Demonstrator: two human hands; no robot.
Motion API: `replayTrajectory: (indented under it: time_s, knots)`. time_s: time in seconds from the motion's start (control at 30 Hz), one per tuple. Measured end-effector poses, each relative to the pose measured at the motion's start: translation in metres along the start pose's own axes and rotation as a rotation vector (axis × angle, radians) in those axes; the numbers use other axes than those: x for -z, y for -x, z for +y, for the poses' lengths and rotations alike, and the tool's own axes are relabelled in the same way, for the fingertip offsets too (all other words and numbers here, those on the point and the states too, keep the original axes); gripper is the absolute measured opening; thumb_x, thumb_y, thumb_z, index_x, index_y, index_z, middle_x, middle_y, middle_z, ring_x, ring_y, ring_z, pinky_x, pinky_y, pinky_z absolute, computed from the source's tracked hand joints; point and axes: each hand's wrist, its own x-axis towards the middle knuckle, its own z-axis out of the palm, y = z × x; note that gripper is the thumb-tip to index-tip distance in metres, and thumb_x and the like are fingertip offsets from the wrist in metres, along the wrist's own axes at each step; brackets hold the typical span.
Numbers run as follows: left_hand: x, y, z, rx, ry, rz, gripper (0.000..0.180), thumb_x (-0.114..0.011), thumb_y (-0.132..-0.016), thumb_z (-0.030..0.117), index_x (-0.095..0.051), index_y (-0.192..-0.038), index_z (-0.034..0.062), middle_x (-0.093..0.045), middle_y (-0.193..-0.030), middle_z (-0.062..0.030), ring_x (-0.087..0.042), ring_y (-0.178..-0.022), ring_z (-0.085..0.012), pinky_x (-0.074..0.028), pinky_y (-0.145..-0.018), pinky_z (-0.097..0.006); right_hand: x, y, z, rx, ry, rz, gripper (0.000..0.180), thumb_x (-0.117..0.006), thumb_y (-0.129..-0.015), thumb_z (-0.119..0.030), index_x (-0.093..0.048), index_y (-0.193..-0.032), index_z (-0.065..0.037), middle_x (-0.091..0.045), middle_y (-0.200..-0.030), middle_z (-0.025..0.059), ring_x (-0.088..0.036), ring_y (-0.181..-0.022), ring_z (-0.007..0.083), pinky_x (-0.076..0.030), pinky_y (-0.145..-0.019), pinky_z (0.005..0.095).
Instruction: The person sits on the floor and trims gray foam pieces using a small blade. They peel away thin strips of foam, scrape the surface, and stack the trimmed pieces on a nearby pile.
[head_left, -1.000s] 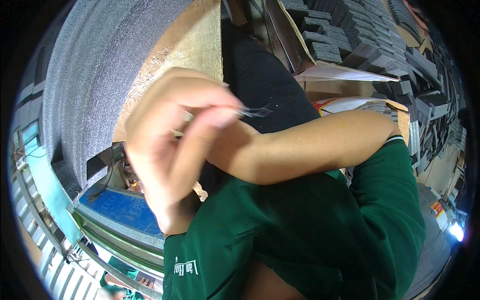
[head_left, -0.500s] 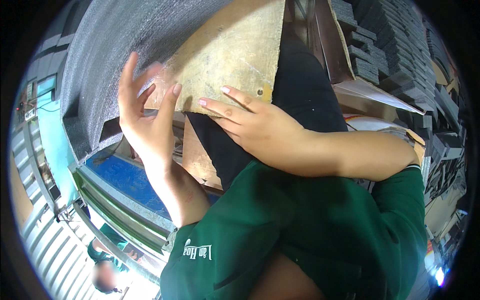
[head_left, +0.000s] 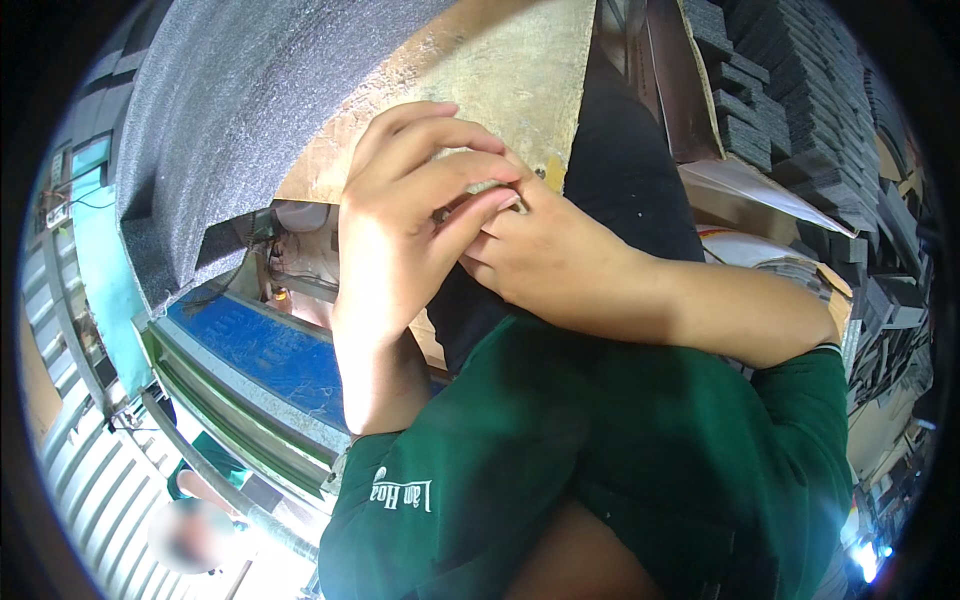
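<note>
Swung rightward, the left hand (head_left: 403, 205) curls nearly pinched fingers over the right hand (head_left: 550, 238), fingers partly hidden, at the wooden tabletop (head_left: 525, 85) near its near edge, any grip indiscernible, light contact probably best.

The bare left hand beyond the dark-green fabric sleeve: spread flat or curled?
Curled: the left hand has bent fingers across the right hand, its thumb tip near the fingertips. Whether it holds anything, I cannot tell.

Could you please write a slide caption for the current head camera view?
Left hand overlapping the right hand above a worn tan board, with grey foam alongside.
</note>
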Motion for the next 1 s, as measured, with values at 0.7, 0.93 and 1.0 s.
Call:
replayTrajectory:
  time_s: [0.7, 0.93, 1.0]
  knots:
    - [0.014, 0.028, -0.018, 0.283, 0.239, 0.52, 0.008, -0.066, -0.104, 0.0, -0.072, -0.104, -0.0049, -0.073, -0.099, -0.0117, -0.068, -0.093, -0.0165, -0.052, -0.088, -0.03, -0.002, 0.0, 0.009, 0.04, -0.199, 0.061, 0.026, -0.069, -0.092, -0.025, -0.082, -0.111, -0.014, -0.07, -0.14, -0.0002, -0.039, -0.16, 0.0262, -0.024, -0.132, 0.0669]
    - [0.01, 0.038, -0.021, 0.279, 0.306, 0.565, 0.005, -0.071, -0.104, -0.002, -0.073, -0.106, -0.0054, -0.073, -0.099, -0.0101, -0.068, -0.09, -0.0155, -0.053, -0.086, -0.028, -0.007, 0.007, 0.014, -0.27, -1.57, 0.885, 0.078, -0.067, -0.101, -0.059, -0.055, -0.151, -0.001, -0.059, -0.152, 0.0235, -0.043, -0.155, 0.0436, -0.036, -0.128, 0.0567]
    - [0.002, 0.042, -0.014, 0.336, 0.596, 0.585, 0.009, -0.07, -0.103, -0.005, -0.074, -0.112, -0.0051, -0.074, -0.105, -0.0116, -0.07, -0.091, -0.0157, -0.055, -0.085, -0.028, -0.008, 0.011, 0.014, -0.357, -2.002, 1.039, 0.085, -0.054, -0.108, -0.063, -0.045, -0.161, 0.003, -0.058, -0.151, 0.0256, -0.049, -0.151, 0.0436, -0.041, -0.125, 0.0529]
